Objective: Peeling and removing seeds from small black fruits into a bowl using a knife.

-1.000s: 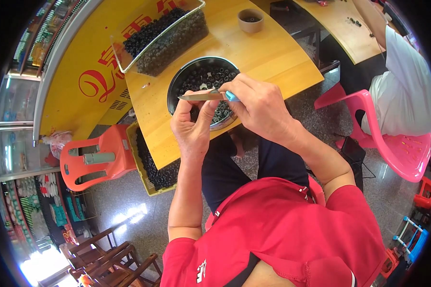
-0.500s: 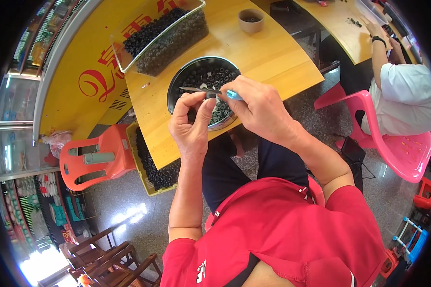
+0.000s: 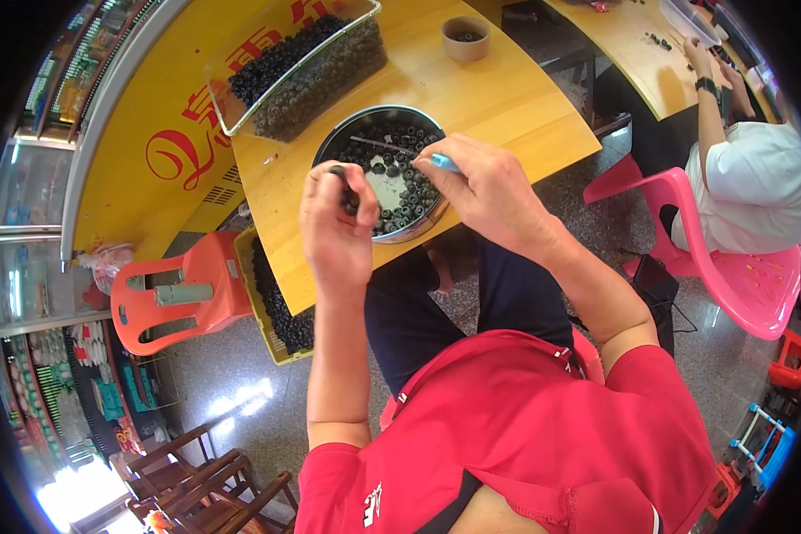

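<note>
My right hand (image 3: 498, 191) grips a slim tool by its light blue handle (image 3: 443, 163). Its thin blade (image 3: 376, 142) points left over a round metal bowl (image 3: 409, 235). Small black ring-shaped parts (image 3: 416, 198) lie in that bowl, with some of its pale bottom showing between them. My left hand (image 3: 340, 236), a little blurred, is closed at the bowl's left edge. A small black ring-shaped part (image 3: 337, 171) shows at its fingertips, apart from the blade. What else the palm holds is partly hidden.
A clear bin (image 3: 316, 84) full of black parts and a tan cup (image 3: 465, 39) stand on the wooden table (image 3: 525, 116). A yellow crate (image 3: 281, 343) is below left, beside an orange chair (image 3: 182, 294). At right a co-worker (image 3: 761, 178) sits on a pink chair (image 3: 730, 276).
My left hand has moved left and down, away from the blade, and turned with its fingers curled. The blade now stands free over the bowl. The co-worker's hand has shifted slightly.
</note>
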{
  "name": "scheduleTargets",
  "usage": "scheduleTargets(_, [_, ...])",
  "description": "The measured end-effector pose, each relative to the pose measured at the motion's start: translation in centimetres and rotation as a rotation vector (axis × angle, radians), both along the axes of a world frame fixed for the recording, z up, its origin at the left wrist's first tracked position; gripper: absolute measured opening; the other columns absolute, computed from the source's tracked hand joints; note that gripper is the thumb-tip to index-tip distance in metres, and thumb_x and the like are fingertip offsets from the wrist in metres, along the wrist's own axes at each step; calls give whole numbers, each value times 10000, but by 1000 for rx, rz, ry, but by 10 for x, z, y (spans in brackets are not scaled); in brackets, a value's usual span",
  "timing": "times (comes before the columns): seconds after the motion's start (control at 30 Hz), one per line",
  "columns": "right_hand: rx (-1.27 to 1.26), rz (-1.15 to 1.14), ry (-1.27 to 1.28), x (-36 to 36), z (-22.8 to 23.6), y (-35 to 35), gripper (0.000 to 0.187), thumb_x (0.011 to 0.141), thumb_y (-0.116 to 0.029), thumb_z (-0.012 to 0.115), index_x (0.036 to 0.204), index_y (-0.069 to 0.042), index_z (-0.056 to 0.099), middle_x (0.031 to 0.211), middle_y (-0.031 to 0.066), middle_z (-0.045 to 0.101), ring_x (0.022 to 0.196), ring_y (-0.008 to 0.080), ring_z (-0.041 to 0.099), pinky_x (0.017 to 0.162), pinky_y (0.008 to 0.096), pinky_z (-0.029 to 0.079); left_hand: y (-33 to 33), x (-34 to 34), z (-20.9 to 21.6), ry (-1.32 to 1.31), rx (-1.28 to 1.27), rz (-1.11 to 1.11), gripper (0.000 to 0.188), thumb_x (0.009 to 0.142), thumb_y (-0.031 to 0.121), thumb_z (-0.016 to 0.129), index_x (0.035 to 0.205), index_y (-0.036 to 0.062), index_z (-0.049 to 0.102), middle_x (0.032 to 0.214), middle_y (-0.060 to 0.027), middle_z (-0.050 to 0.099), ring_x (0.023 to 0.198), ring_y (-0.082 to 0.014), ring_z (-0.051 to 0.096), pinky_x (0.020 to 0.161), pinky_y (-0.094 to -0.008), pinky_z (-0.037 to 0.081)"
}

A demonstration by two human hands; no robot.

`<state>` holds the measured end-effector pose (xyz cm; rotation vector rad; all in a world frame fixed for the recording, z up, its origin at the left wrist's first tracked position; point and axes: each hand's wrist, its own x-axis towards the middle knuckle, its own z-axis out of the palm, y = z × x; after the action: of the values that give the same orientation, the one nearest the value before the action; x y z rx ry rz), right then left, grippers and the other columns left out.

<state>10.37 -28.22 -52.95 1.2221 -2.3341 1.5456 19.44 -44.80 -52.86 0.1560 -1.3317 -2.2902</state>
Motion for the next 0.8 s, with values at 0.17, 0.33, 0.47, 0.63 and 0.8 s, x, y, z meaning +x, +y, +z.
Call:
scheduleTargets(0.17, [-1, -15, -62, -6, -2, 6, 171, 907, -127, 607, 971, 28, 641, 880, 162, 649, 814, 294, 646, 719, 336, 495, -50, -15, -5, -183, 207, -137, 168, 964, 216, 537, 901, 68, 587, 811, -62, 592, 549, -96, 456, 458, -202, 328])
scheduleTargets(0.33, [-3, -9, -104, -6, -7, 7, 182, 911, -134, 606, 976, 34, 638, 874, 161, 649, 812, 288, 646, 722, 335, 495, -69, -41, -26, -565, -818, -46, 206, 922, 228, 616, 921, 22, 616, 775, -32, 627, 600, -102, 520, 553, -233, 430])
scheduleTargets(0.47, [2, -4, -125, -7, -7, 9, 186, 910, -135, 609, 977, 36, 638, 867, 161, 647, 803, 286, 645, 716, 333, 494, -60, -49, -35, -657, -1711, -132, 253, 914, 263, 571, 1040, 46, 543, 853, -184, 681, 805, -336, 664, 699, -427, 496])
scheduleTargets(0.63, [1, -9, -118, -8, -8, 9, 185, 909, -135, 611, 974, 36, 639, 862, 162, 645, 798, 284, 644, 712, 331, 494, -47, -60, -40, -762, -1937, -226, 241, 923, 266, 529, 960, 41, 450, 818, -212, 662, 797, -413, 633, 698, -512, 467])
scheduleTargets(0.8, [-5, 1, -134, -8, -7, 9, 188, 908, -136, 614, 981, 36, 636, 862, 161, 647, 799, 283, 648, 712, 326, 494, -57, -55, -46, -657, -1821, -148, 244, 919, 252, 548, 984, 26, 485, 791, -205, 653, 771, -360, 640, 655, -469, 476])
